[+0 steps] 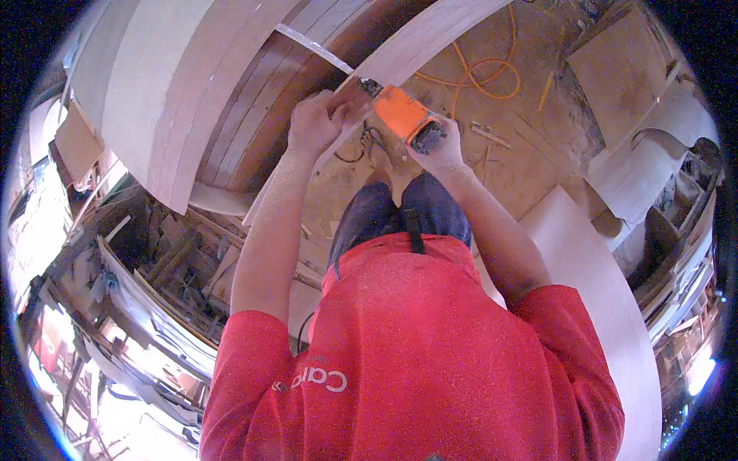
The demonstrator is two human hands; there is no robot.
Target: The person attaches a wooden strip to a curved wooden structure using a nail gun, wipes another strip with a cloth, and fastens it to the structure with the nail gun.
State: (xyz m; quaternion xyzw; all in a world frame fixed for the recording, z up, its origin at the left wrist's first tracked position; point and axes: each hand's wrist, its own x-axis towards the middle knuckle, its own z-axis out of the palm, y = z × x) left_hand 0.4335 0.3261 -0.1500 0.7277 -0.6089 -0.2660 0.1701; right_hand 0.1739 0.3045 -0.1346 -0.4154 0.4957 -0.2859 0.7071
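Observation:
An orange power tool (398,112) with dark ends is gripped by my right hand (444,150), whose fingers are partly hidden behind it. Its exact kind cannot be made out. The tool's front end meets the edge of a curved wooden plank (430,40) on a boat-like wooden structure. To the left, my left hand (314,127) is closed on the rim of this plank, its fingertips partly hidden. Between the hands and the structure's inner planking (265,100) runs a narrow pale crosspiece (315,48).
An orange cord (492,94) lies looped on the dusty floor (507,146). Wood sheets (623,69) and curled pale sheets (649,165) stand at the right. Scrap wood (173,246) is piled at the left. A long pale panel (607,307) lies beside my right arm.

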